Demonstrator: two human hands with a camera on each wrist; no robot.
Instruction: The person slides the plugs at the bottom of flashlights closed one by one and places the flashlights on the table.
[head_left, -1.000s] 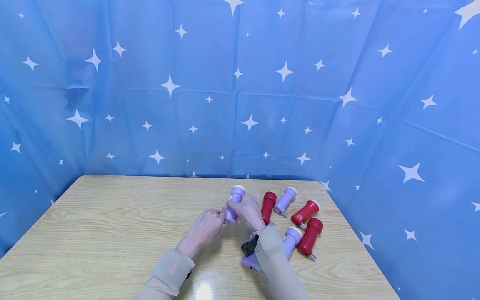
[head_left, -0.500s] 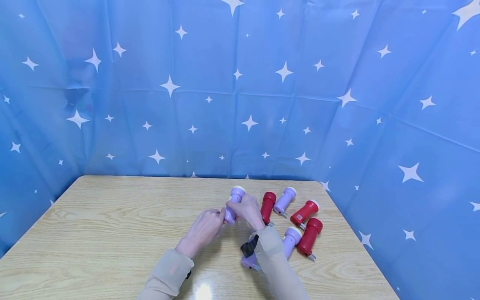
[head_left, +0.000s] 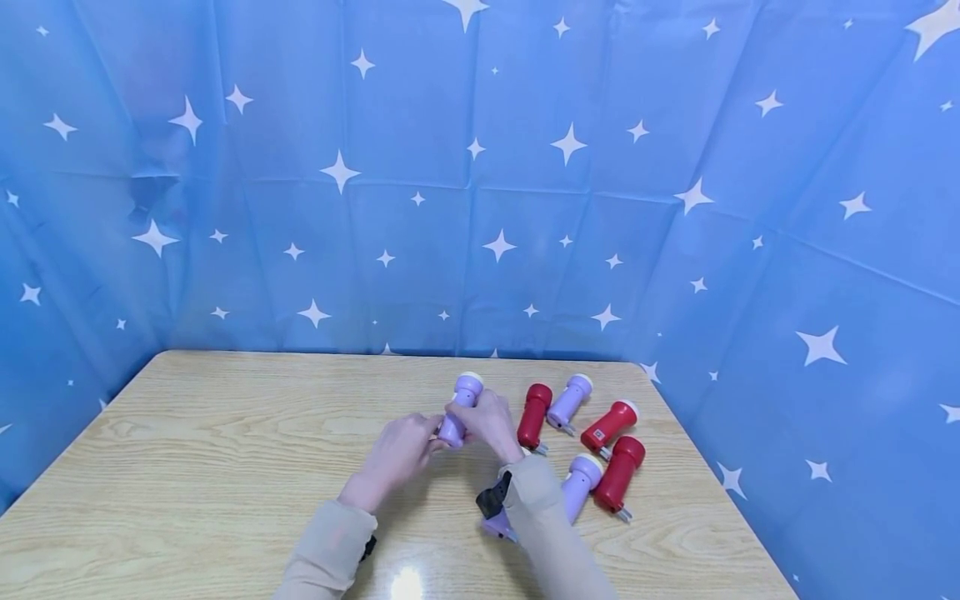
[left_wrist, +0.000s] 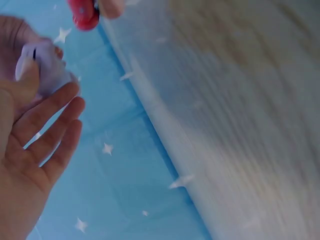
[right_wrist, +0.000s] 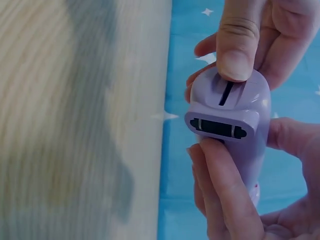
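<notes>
Both hands are on a lavender flashlight (head_left: 468, 387) held above the table, its pale lens end pointing away. My right hand (head_left: 491, 423) grips its body, fingers on one side and thumb on the other. At the base end my left hand (head_left: 399, 454) has its thumb on a slotted slider (right_wrist: 227, 92), with fingertips showing behind. In the left wrist view, the other left fingers (left_wrist: 52, 132) extend past the flashlight. The right wrist view shows a dark opening (right_wrist: 216, 128) in the base with two thin metal strips inside.
Several flashlights lie on the right of the wooden table (head_left: 225, 467), among them a red flashlight (head_left: 535, 412) and a lavender flashlight (head_left: 572, 400), with metal prongs sticking out. Another lavender flashlight (head_left: 497, 525) is partly hidden by the right wrist. A blue star-patterned curtain (head_left: 412, 217) stands behind.
Over the last half second both hands and the flashlight have shifted slightly left. The left hand has changed its hold at the base. The flashlights on the table stay put.
</notes>
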